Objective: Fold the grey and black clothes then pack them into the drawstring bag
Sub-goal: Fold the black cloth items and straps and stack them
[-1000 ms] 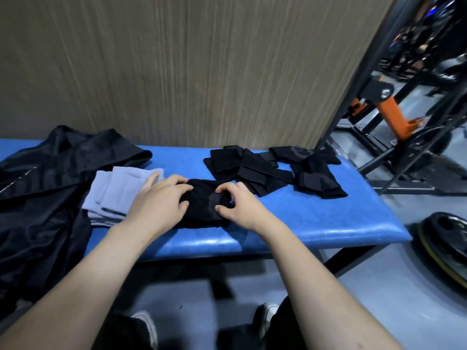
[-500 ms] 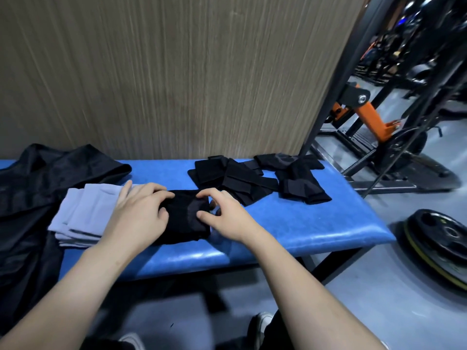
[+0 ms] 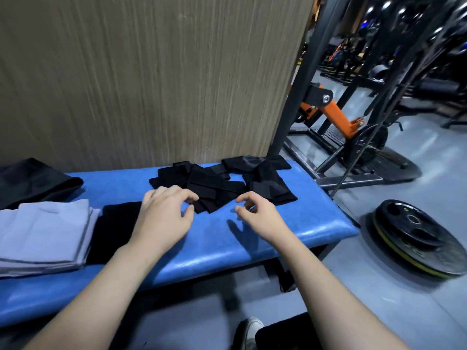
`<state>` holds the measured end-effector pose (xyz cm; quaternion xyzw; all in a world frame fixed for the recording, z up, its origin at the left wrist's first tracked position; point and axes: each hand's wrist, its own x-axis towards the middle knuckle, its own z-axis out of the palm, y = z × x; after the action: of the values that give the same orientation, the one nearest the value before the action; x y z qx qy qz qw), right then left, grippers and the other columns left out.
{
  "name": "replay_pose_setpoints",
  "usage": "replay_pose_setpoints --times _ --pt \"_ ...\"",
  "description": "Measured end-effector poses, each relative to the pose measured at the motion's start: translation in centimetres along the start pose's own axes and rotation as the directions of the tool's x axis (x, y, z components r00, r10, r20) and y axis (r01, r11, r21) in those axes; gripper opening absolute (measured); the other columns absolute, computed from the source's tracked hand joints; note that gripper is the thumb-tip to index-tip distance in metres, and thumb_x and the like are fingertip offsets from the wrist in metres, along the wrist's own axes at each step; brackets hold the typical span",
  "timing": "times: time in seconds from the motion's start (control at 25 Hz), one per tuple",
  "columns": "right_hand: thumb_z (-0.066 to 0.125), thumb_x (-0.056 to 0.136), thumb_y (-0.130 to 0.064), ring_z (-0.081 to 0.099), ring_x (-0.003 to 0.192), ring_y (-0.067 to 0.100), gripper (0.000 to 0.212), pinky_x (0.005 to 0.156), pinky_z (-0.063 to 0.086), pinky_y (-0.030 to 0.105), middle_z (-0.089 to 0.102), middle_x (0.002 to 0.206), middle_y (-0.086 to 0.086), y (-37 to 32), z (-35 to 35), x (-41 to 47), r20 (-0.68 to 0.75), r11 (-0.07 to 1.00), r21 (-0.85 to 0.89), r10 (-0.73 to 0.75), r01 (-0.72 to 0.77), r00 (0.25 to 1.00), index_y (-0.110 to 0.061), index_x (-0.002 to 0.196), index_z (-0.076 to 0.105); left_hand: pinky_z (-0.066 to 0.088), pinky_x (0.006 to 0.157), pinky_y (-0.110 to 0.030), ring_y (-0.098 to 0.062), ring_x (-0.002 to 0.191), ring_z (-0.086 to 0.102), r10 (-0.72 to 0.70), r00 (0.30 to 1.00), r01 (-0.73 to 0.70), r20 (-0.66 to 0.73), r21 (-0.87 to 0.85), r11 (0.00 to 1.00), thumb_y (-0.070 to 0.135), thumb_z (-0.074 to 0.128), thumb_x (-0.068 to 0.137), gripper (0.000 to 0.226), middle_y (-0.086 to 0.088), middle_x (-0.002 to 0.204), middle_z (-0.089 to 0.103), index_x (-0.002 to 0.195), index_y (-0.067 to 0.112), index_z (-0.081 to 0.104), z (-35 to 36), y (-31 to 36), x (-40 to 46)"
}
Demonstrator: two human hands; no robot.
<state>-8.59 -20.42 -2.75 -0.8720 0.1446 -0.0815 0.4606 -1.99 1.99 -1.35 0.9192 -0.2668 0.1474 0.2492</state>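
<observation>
Blue padded vinyl covers a gym bench (image 3: 207,238) that runs across the view, set against a tall wood-grain panel (image 3: 151,72). A person's left hand (image 3: 161,218) and right hand (image 3: 257,218) hover just above the bench, a little apart, fingers loosely curled and holding nothing. Beyond the fingertips lies a loose pile of black clothes (image 3: 222,185), unfolded, near the bench's far right end. To the left of the left hand sits a folded black garment (image 3: 113,231), touching a folded stack of grey clothes (image 3: 43,236). Behind that stack, at the far left, lies the dark, shiny drawstring bag (image 3: 32,183). Right of the bench, on a pale grey floor (image 3: 379,311), rests a black weight plate (image 3: 414,236). Farther back stands a black and orange machine frame (image 3: 333,114), with dim gym equipment behind it.
</observation>
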Motion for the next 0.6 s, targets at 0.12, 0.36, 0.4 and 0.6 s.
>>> replay_pose_setpoints --times 0.12,0.36,0.4,0.6 --pt "0.064 0.092 -0.029 0.058 0.066 0.009 0.008 0.053 0.04 0.013 0.066 0.09 0.01 2.7 -3.0 -0.2 -0.092 0.996 -0.033 0.076 -0.079 0.993 -0.027 0.099 0.063 0.027 0.099 -0.028 -0.011 0.1 0.052 0.034 0.998 -0.031 0.06 -0.055 0.998 0.028 0.056 0.093 0.021 0.018 0.098 0.063 0.11 0.036 0.066 3.0 3.0 1.2" --pt "0.067 0.089 -0.032 0.058 0.082 0.01 0.012 0.077 0.048 0.029 0.058 0.087 -0.002 6.9 -6.5 -0.1 -0.273 0.981 -0.129 0.107 -0.147 0.956 -0.028 0.099 0.062 0.031 0.098 -0.028 -0.012 0.098 0.053 0.087 0.986 -0.07 0.142 -0.122 0.99 0.031 0.054 0.093 0.02 0.016 0.1 0.065 0.109 0.034 0.066 9.2 8.4 2.8" --pt "0.067 0.088 -0.032 0.058 0.086 0.013 0.013 0.083 0.049 0.034 0.058 0.088 -0.003 7.6 -6.7 0.3 -0.308 0.977 -0.146 0.103 -0.153 0.946 -0.029 0.099 0.061 0.031 0.097 -0.028 -0.012 0.098 0.054 0.091 0.985 -0.071 0.147 -0.134 0.988 0.032 0.054 0.093 0.02 0.015 0.1 0.065 0.108 0.034 0.066 10.0 9.1 3.0" --pt "0.066 0.087 -0.04 0.051 0.11 0.025 0.033 0.095 0.042 0.042 0.052 0.113 -0.001 9.1 -6.5 2.7 -0.444 0.921 -0.324 0.053 -0.215 0.895 -0.026 0.116 0.057 0.032 0.095 -0.028 -0.011 0.104 0.053 0.121 0.979 -0.087 0.165 -0.197 0.977 0.033 0.053 0.092 0.028 0.016 0.113 0.063 0.118 0.035 0.062 12.5 11.1 3.8"
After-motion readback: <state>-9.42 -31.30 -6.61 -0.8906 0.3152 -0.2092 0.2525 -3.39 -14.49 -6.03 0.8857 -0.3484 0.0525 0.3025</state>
